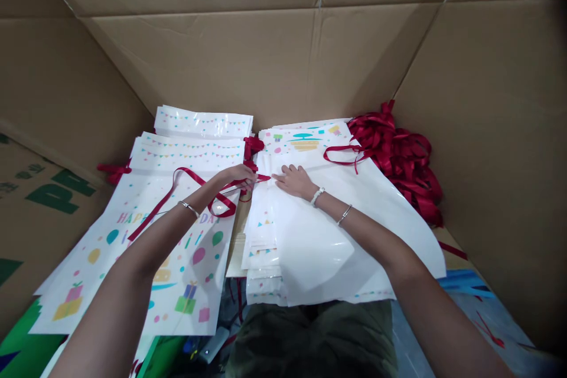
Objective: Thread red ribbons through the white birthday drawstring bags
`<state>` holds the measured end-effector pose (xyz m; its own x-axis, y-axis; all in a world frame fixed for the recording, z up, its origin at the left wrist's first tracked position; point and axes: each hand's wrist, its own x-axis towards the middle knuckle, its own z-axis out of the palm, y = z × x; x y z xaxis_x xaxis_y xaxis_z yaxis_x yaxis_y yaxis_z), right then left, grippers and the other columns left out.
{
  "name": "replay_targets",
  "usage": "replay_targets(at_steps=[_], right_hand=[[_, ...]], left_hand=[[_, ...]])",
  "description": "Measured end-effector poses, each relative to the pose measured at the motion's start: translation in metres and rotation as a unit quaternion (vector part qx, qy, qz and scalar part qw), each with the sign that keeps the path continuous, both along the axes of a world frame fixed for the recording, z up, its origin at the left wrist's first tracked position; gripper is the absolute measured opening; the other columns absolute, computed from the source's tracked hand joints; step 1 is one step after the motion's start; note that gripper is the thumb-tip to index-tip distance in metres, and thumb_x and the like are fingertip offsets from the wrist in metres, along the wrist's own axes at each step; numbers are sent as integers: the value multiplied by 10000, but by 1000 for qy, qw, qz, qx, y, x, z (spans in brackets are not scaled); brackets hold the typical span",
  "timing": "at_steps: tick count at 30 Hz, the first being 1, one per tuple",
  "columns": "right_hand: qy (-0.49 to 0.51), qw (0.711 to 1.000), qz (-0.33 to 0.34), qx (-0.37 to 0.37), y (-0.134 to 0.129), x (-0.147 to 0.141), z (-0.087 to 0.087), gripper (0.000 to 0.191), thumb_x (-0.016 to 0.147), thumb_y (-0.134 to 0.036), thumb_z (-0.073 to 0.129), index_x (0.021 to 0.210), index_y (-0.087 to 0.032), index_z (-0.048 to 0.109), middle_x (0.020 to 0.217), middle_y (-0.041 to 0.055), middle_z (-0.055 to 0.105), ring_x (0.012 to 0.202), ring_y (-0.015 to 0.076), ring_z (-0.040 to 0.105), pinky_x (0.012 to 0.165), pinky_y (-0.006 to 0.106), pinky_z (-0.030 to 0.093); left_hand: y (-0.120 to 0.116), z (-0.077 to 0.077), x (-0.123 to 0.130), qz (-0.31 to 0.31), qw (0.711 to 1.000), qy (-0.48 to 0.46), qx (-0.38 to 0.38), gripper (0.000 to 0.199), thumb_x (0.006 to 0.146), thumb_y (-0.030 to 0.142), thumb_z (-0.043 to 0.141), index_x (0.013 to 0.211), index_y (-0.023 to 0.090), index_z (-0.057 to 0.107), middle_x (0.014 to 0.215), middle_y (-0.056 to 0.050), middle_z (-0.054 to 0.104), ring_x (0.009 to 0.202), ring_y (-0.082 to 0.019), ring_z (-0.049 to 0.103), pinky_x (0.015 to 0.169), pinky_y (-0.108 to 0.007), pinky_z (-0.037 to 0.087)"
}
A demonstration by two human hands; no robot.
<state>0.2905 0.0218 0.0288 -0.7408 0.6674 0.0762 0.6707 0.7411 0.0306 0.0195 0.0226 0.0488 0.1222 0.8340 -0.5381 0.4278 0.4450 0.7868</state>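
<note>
Left grip [237, 174] closed on red ribbon handle [186, 180] of birthday gift bag [137, 301]; right grip [295, 182] open, flat on white bags [310, 248], ribbon end [263, 177] just beside it.

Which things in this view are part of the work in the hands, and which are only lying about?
In the work:
left hand at a red ribbon handle of a birthday-print gift bag
right hand flat on a stack of white plastic bags

Lying about:
a heap of red ribbon
a stack of bunting-print bags
cardboard sheets
</note>
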Motion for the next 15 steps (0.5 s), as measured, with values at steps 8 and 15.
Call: replay_targets(at_steps=[8,15], right_hand=[[9,1000,2,-2,2,0,-5,511,1090,-439,320,1516,-303,569,1431,148,545,1212,322,492,999,455,354],[11,1000,2,2,4,0,-10,524,1090,-452,309,1531,-310,554,1452,147,532,1216,325,492,997,463,354]], left_hand=[[-9,7,6,42,997,17,-55,324,667,397,892,568,162,692,678,-155,735,549,-217,667,500,-280,480],[-23,-7,8,51,997,14,51,316,621,365,905,539,179,663,553,-56,653,537,-160,591,529,-252,464]])
